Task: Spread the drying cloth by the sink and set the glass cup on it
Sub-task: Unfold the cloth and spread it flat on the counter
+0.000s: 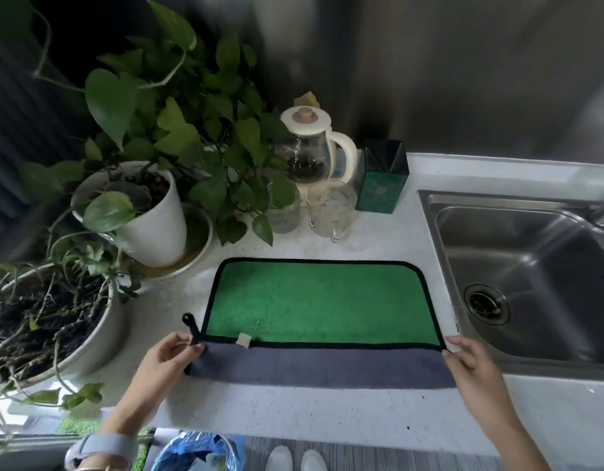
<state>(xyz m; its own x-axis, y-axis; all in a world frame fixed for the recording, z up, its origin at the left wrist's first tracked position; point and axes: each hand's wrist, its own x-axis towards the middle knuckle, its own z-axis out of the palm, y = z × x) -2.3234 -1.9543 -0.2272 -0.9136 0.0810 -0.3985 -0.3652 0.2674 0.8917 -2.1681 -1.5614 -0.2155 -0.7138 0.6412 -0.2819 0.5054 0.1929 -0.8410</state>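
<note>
The drying cloth lies on the white counter just left of the sink, green face up with a black border. Its near edge is folded over, showing a grey strip. My left hand pinches the near left corner by the black hanging loop. My right hand pinches the near right corner. A clear glass cup with a handle stands upright behind the cloth, in front of the kettle. A second ribbed glass stands to its left, partly behind leaves.
A steel sink lies to the right. At the back stand a glass kettle and a dark green box. A white potted plant and a large bowl planter crowd the left. The counter's front edge is near me.
</note>
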